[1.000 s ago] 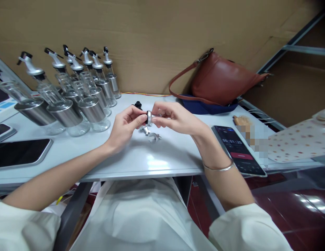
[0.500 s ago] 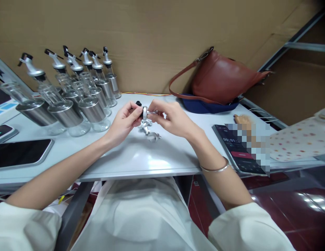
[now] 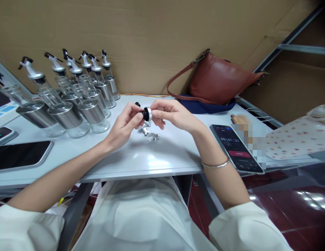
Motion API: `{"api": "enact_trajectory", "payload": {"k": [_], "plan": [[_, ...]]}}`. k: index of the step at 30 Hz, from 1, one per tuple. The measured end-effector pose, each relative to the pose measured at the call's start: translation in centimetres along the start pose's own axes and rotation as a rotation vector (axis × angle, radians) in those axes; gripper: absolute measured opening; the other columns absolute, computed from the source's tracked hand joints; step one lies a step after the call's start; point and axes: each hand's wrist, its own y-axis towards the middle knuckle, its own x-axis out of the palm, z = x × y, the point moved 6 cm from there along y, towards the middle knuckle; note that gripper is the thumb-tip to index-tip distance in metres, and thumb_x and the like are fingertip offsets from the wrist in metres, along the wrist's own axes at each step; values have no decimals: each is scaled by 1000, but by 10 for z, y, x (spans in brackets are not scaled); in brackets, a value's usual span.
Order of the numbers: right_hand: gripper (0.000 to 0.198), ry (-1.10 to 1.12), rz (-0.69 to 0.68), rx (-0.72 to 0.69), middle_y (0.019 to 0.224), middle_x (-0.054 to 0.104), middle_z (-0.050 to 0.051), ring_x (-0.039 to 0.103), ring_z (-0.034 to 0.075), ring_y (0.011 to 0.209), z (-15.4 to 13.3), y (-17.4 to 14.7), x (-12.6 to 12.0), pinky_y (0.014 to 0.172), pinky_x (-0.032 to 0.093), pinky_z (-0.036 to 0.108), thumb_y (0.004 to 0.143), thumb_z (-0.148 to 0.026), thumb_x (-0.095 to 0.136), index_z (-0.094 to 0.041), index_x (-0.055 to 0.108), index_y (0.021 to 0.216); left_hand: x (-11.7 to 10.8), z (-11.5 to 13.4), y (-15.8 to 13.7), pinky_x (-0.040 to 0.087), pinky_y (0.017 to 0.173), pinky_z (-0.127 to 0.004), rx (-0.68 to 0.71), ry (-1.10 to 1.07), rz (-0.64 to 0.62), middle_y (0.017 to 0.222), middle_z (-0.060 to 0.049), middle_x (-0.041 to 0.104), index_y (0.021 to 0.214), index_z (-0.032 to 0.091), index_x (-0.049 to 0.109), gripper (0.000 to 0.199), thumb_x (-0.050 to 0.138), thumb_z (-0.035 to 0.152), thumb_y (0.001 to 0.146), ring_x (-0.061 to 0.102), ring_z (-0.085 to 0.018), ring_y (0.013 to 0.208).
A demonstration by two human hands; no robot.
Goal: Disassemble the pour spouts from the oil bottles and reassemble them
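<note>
Above the table, both hands meet at a bottle pourer with a silver cap and a black stopper. My left hand pinches its black stopper end between thumb and fingers. At the silver end, my right hand has its thumb and fingers closed on the cap, partly covering it. A small black part shows behind my left fingers; whether it is loose cannot be told. Loose silver pourer pieces lie on the table just below the hands.
At left stand several glass bottles with steel sleeves, some topped with pourers. A dark phone lies before them. To the right are a brown bag on dark blue cloth, a timer phone and a dotted white bag.
The pourer has turned, so its black stopper and round silver rim now face more toward me. My right hand has shifted its fingers from the spout side to the cap.
</note>
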Motion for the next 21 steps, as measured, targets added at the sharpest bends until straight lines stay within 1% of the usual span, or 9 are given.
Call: {"api": "enact_trajectory", "payload": {"k": [3, 6, 9, 12, 14, 17, 21], "plan": [[32, -87, 0, -22, 70, 56, -1, 48, 8, 60, -2, -2, -12, 56, 38, 21, 86, -47, 57, -15, 58, 85, 1, 1, 1, 46, 60, -22, -17, -6, -50, 75, 0, 61, 92, 19, 58, 31, 65, 46, 79, 55, -10, 64], [35, -187, -60, -28, 76, 55, 0, 45, 8, 65, -2, -3, -14, 59, 37, 21, 86, -49, 56, -14, 60, 83, 2, -3, 0, 50, 66, -24, -60, 3, -65, 86, -3, 63, 90, 18, 58, 27, 67, 40, 79, 60, -11, 71], [36, -223, -103, 1, 72, 50, -1, 42, 8, 62, 1, -5, -13, 57, 35, 21, 88, -48, 52, -14, 60, 83, 6, -12, -1, 55, 73, -31, -150, -118, -137, 91, -3, 65, 91, 19, 57, 25, 65, 40, 80, 65, -15, 79], [33, -216, -130, 60, 63, 46, -4, 40, 7, 56, 5, -9, -12, 52, 31, 21, 88, -45, 54, -13, 61, 86, 7, -16, -1, 55, 78, -34, -178, -196, -152, 92, -3, 66, 90, 18, 60, 22, 67, 36, 79, 66, -15, 81], [30, -201, -156, 100, 58, 47, -5, 42, 7, 53, 6, -12, -11, 52, 32, 21, 88, -42, 55, -13, 61, 91, 6, -15, 0, 56, 79, -33, -166, -193, -147, 91, -3, 66, 89, 18, 62, 20, 68, 33, 79, 66, -15, 82], [26, -168, -173, 136, 55, 54, -4, 48, 7, 52, 7, -15, -10, 52, 35, 21, 87, -39, 57, -13, 60, 93, 5, -15, 0, 57, 78, -32, -162, -164, -145, 89, -3, 67, 88, 17, 65, 20, 69, 33, 78, 66, -15, 80], [25, -89, -117, 179, 60, 64, -1, 60, 11, 56, 8, -15, -11, 50, 39, 21, 84, -37, 61, -15, 52, 93, 5, -16, -1, 57, 78, -35, -182, -133, -121, 86, -3, 68, 86, 17, 64, 23, 71, 36, 75, 67, -16, 80]]}}
